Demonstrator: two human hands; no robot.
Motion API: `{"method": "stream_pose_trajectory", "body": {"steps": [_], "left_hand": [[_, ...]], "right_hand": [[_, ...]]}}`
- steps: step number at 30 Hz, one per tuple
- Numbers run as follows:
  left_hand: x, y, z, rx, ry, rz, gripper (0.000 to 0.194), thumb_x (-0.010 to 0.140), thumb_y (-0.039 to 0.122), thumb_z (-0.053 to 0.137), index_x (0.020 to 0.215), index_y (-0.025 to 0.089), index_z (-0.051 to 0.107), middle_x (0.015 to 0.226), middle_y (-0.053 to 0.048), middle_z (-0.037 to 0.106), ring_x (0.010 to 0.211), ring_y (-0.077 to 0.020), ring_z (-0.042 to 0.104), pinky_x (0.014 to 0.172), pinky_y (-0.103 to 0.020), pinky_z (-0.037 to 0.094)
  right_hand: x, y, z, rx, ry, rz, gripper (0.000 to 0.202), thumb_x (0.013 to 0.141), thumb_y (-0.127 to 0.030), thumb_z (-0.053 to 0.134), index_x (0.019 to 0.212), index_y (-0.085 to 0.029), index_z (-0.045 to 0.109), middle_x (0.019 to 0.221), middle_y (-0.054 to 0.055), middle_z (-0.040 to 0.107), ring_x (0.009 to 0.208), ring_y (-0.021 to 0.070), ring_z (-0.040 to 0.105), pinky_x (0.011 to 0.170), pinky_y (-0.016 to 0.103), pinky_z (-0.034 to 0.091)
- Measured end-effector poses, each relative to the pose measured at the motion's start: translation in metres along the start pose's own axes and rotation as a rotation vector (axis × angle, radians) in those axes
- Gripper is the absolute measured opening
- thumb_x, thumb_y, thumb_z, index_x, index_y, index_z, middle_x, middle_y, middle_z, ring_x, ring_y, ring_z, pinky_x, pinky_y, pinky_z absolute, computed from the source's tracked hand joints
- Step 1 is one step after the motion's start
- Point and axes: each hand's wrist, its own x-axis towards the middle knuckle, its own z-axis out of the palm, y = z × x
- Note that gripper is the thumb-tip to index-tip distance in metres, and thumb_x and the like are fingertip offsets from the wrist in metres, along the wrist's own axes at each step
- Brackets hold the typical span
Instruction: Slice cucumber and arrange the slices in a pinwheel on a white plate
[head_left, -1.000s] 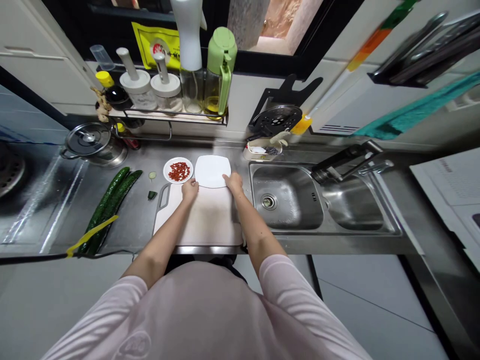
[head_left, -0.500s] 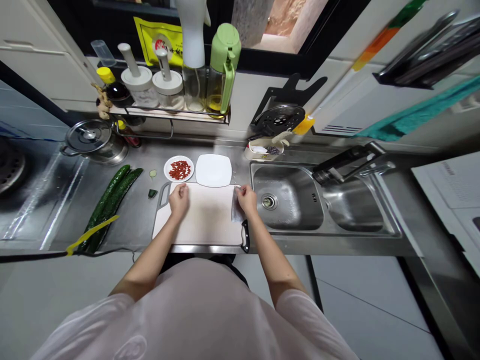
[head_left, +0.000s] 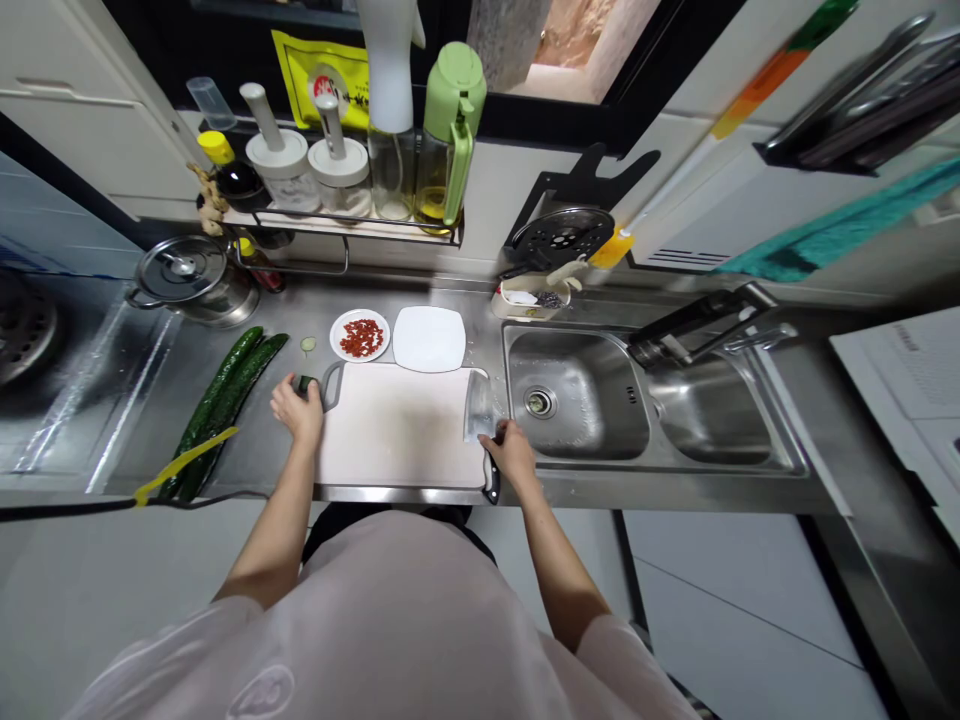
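There are two cucumbers (head_left: 251,390), two white plates (head_left: 429,340), one cutting board (head_left: 405,425), one knife (head_left: 478,408), one pot (head_left: 199,285), two sink basins (head_left: 585,400), two white-lidded jars (head_left: 281,175).

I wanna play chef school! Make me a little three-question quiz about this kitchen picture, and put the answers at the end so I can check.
1. True or false: the knife has a white handle.
2. Which is nearer the two cucumbers: the left hand or the right hand?
3. Pick one. Where are the red pieces?
a) on the square plate
b) on the round plate
c) in the sink

Key:
1. False; the handle is black.
2. The left hand.
3. b
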Motion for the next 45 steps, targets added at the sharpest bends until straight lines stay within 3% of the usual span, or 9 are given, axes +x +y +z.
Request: {"method": "stream_pose_trajectory", "body": {"steps": [9,16,22,26,31,36,41,45], "left_hand": [[0.010,-0.010,0.005,0.052,-0.115,-0.028,0.040,0.081,0.036,0.053,0.117,0.019,0.053,0.114,-0.014,0.057,0.110,-0.0329,0.047,0.093,-0.051,0.033],[0.007,-0.007,-0.001,-0.017,-0.086,0.023,0.037,0.081,0.034,0.053,0.115,0.020,0.056,0.109,-0.011,0.059,0.105,-0.0273,0.052,0.093,-0.043,0.036],[-0.027,0.008,-0.003,-0.224,-0.201,0.234,0.035,0.083,0.034,0.052,0.114,0.018,0.056,0.106,-0.009,0.060,0.098,-0.0209,0.055,0.089,-0.033,0.041],[-0.059,0.022,-0.001,-0.307,-0.358,0.354,0.030,0.082,0.031,0.054,0.110,0.019,0.058,0.104,-0.008,0.062,0.098,-0.0199,0.056,0.089,-0.032,0.042],[-0.081,0.033,0.003,-0.326,-0.458,0.452,0.025,0.084,0.030,0.054,0.106,0.020,0.058,0.103,-0.007,0.063,0.099,-0.0204,0.056,0.090,-0.033,0.042],[-0.086,0.033,0.010,-0.325,-0.447,0.518,0.022,0.085,0.027,0.053,0.104,0.020,0.058,0.101,-0.007,0.063,0.098,-0.0206,0.055,0.091,-0.034,0.042],[-0.088,0.025,0.016,-0.345,-0.393,0.585,0.021,0.086,0.028,0.053,0.105,0.020,0.058,0.100,-0.007,0.063,0.096,-0.0218,0.055,0.088,-0.037,0.043],[-0.090,0.020,0.017,-0.350,-0.374,0.635,0.021,0.086,0.028,0.053,0.105,0.021,0.058,0.099,-0.007,0.063,0.095,-0.0220,0.056,0.086,-0.038,0.044]], "right_hand": [[-0.001,-0.007,0.008,0.053,-0.016,0.053,0.044,0.077,-0.055,0.058,0.106,-0.023,0.052,0.092,0.006,0.065,0.083,0.0205,0.062,0.059,0.025,0.034],[0.003,-0.002,0.014,0.059,-0.027,0.049,0.041,0.079,-0.053,0.057,0.106,-0.022,0.052,0.088,0.006,0.066,0.081,0.0204,0.063,0.059,0.025,0.034],[0.006,0.001,0.013,0.053,-0.036,0.055,0.033,0.082,-0.048,0.055,0.102,-0.022,0.055,0.086,0.006,0.066,0.081,0.0210,0.062,0.059,0.025,0.033],[0.008,0.006,0.013,0.100,-0.011,0.057,0.028,0.081,-0.047,0.054,0.093,-0.022,0.056,0.077,0.004,0.064,0.074,0.0199,0.060,0.059,0.025,0.033],[0.010,0.010,0.016,0.224,0.043,0.033,0.027,0.083,-0.045,0.046,0.091,-0.021,0.055,0.070,0.002,0.061,0.067,0.0191,0.057,0.060,0.025,0.035],[0.005,0.005,0.015,0.309,0.100,0.048,0.035,0.086,-0.046,0.036,0.100,-0.019,0.053,0.074,0.005,0.062,0.068,0.0197,0.057,0.062,0.026,0.038],[-0.003,-0.009,0.009,0.437,0.183,-0.041,0.044,0.084,-0.051,0.037,0.106,-0.016,0.052,0.067,0.001,0.060,0.060,0.0180,0.054,0.059,0.025,0.038],[-0.009,-0.032,0.006,0.436,0.120,-0.098,0.040,0.080,-0.052,0.046,0.094,-0.017,0.059,0.056,-0.002,0.056,0.053,0.0156,0.052,0.054,0.023,0.036]]}}
